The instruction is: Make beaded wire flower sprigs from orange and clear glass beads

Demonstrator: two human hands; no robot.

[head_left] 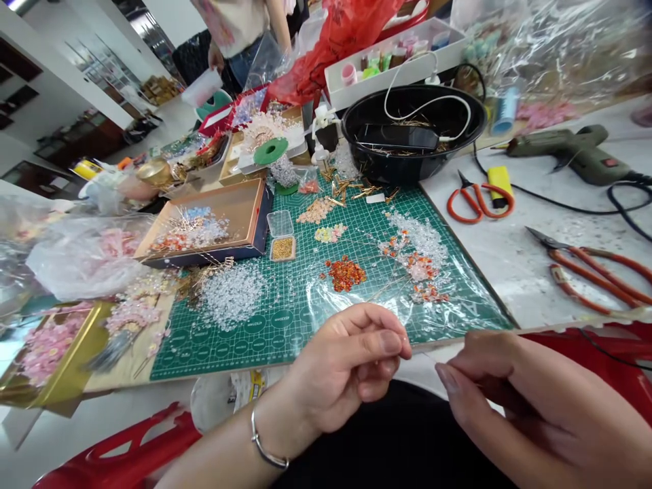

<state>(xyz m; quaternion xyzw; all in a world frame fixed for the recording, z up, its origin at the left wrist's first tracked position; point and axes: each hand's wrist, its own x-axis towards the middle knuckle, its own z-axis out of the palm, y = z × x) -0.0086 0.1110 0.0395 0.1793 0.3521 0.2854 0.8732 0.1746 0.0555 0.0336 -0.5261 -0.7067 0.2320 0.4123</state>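
Here both hands work in the air just off the near edge of a green cutting mat (285,339). The left hand (346,367) is curled, its thumb pressed to its fingertips in a tight pinch, while the right hand (534,414) comes in from the other side with its fingers drawn together. A very fine wire (422,354) seems to run between them, held above the mat's edge. The step in hand looks like close handling of that single strand, and so thin a piece calls for a steady pinch at both ends. Clear beads (231,295) and orange beads (346,274) lie in loose heaps on the mat, with a cardboard tray of beads (204,224) beyond. Whether anything is threaded on the wire is too small to tell, and the fingers hide its ends. The frame cuts off the right hand, and another person's hand (216,60) shows at the top edge, the body only partly in view.
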